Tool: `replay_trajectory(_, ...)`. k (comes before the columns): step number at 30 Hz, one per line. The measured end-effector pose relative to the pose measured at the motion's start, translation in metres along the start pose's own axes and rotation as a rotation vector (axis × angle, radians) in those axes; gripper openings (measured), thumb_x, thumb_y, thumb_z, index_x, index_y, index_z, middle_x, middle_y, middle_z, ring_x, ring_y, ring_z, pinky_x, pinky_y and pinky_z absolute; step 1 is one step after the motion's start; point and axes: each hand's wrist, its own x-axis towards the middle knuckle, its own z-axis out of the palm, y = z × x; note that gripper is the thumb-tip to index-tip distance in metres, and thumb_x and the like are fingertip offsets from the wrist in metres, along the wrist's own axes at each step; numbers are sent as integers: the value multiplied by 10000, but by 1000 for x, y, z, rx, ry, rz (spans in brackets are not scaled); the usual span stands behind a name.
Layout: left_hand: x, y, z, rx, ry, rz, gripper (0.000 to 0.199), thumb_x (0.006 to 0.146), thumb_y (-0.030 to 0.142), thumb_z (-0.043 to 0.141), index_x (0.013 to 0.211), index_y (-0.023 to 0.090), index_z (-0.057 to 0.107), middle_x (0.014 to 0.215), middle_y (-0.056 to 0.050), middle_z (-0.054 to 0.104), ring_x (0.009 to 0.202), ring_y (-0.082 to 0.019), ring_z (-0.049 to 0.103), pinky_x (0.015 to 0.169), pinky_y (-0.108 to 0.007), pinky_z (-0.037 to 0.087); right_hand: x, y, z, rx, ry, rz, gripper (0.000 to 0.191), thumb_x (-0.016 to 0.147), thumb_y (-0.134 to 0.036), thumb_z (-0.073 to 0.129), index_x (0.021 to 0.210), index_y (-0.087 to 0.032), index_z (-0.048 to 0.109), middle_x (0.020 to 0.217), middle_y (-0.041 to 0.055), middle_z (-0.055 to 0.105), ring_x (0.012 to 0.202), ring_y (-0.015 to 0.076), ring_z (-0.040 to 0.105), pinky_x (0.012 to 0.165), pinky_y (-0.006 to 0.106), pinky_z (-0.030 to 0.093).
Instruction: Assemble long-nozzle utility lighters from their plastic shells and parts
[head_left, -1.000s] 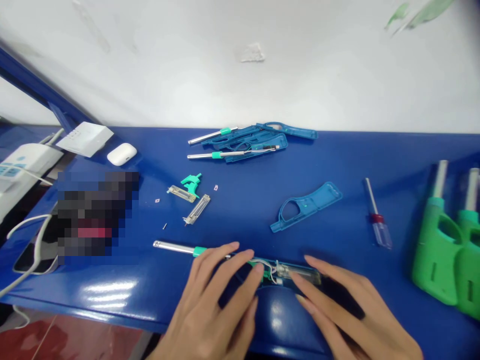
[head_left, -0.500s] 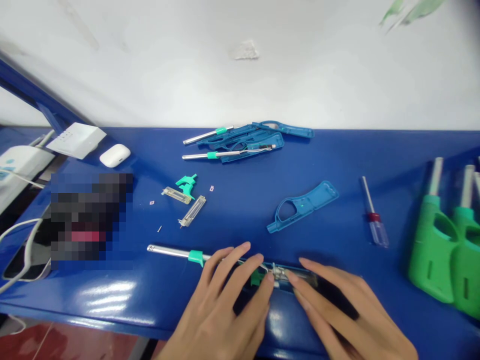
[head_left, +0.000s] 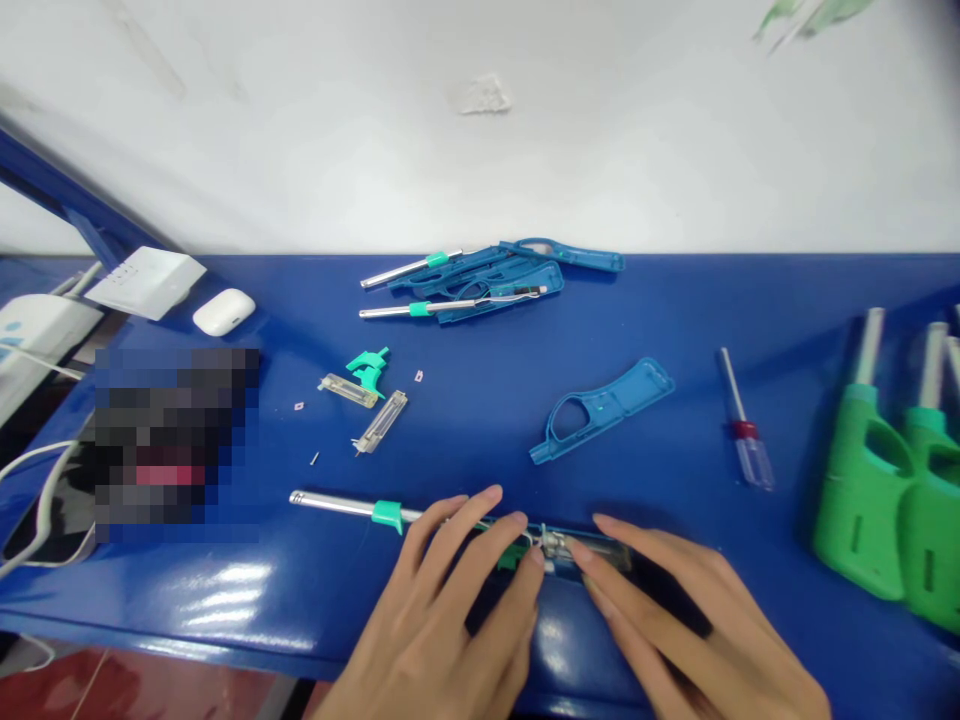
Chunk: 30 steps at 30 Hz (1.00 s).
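An opened long-necked gas lighter [head_left: 330, 502] lies flat at the table's near side, its metal tube pointing left with a green collar [head_left: 387, 515] on it. My left hand [head_left: 450, 590] is bent over the lighter's middle, fingertips pressing on it beside a thin white wire. My right hand [head_left: 682, 600] grips the handle end, a fingertip against the small metal valve [head_left: 555, 543] of the clear fuel tank [head_left: 611, 550]. The fingers cover much of the blue half-shell under these parts. Beyond lies a loose blue half-shell [head_left: 600, 408].
A screwdriver [head_left: 746, 430] and green lighters [head_left: 862, 490] are at the right. More blue lighter parts [head_left: 495, 285] lie along the wall. Two clear fuel tanks [head_left: 381, 422], a green trigger [head_left: 369, 368] and tiny bits are left of centre. A white case [head_left: 223, 312] and cables lie far left.
The whole view has shifted slightly. My hands stay on the lighter in nearly the same pose, and no part has visibly moved on the table.
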Motion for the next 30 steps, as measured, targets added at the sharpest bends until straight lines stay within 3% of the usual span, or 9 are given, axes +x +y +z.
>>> replay_trajectory(9, -1, -3, -2, -28, -18, 28, 389, 949, -18, 530, 1271, 128, 693, 1296, -123, 686, 1432, -327, 438, 1156, -519, 324, -1, 0, -3, -7, -33, -5, 448, 958, -85, 563, 1355, -269, 661, 1375, 58, 600, 1172, 201, 608, 948, 319, 577)
replay_trajectory(15, 1, -4, -2, -61, -31, 27, 435, 959, -56, 460, 1279, 127, 691, 1250, -90, 705, 1457, -288, 426, 1193, -472, 283, -1, 1, -2, -37, -43, -8, 410, 972, -111, 555, 1326, -273, 685, 1364, 52, 611, 1174, 199, 610, 949, 314, 574)
replay_trajectory(23, 9, -2, -2, -147, 15, 5, 407, 951, -94, 439, 1131, 123, 733, 1088, -49, 734, 1415, -191, 493, 1217, -370, 284, -3, 3, 0, -31, -47, 3, 416, 976, -130, 567, 1347, -288, 670, 1382, 34, 600, 1197, 193, 595, 972, 306, 551)
replay_trajectory(30, 0, -5, 4, -163, -7, 5, 441, 922, -118, 452, 1185, 118, 716, 1116, -67, 705, 1446, -221, 460, 1224, -425, 281, -3, 1, 0, -25, -44, 5, 402, 977, -134, 564, 1324, -296, 683, 1352, 28, 619, 1180, 189, 604, 951, 310, 555)
